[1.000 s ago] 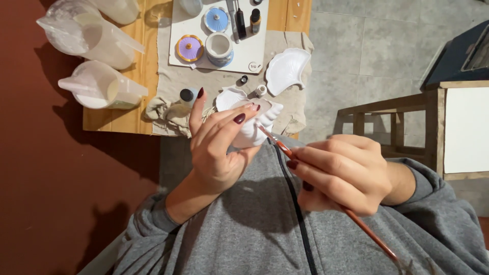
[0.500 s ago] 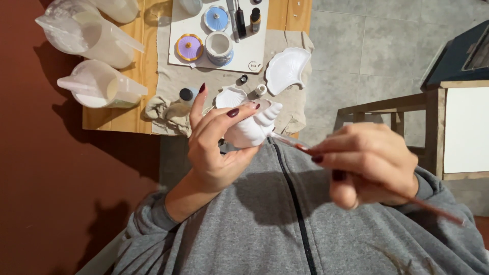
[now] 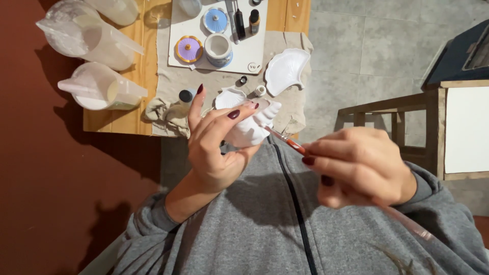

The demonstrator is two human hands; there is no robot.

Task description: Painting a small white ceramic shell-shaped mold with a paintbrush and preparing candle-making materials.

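Note:
My left hand (image 3: 214,147) holds a white spiral shell-shaped cast (image 3: 252,127) up in front of my chest, fingers wrapped over its top. In my right hand (image 3: 359,168) is a thin red-handled paintbrush (image 3: 290,144), its tip touching the shell's right side. Both hands hover above my grey zipped sweater, just in front of the small wooden table's (image 3: 114,119) near edge.
On the table lie a beige cloth (image 3: 168,109), a white board (image 3: 249,48) with a purple dish, a blue dish and a white pot, small bottles, a white fan-shaped dish (image 3: 285,71) and a white shell dish (image 3: 229,97). Plastic measuring jugs (image 3: 102,89) stand at left. A wooden chair (image 3: 387,112) stands at right.
My right hand has drawn back to the right and then brought the brush tip back against the shell. The left hand has turned the shell slightly.

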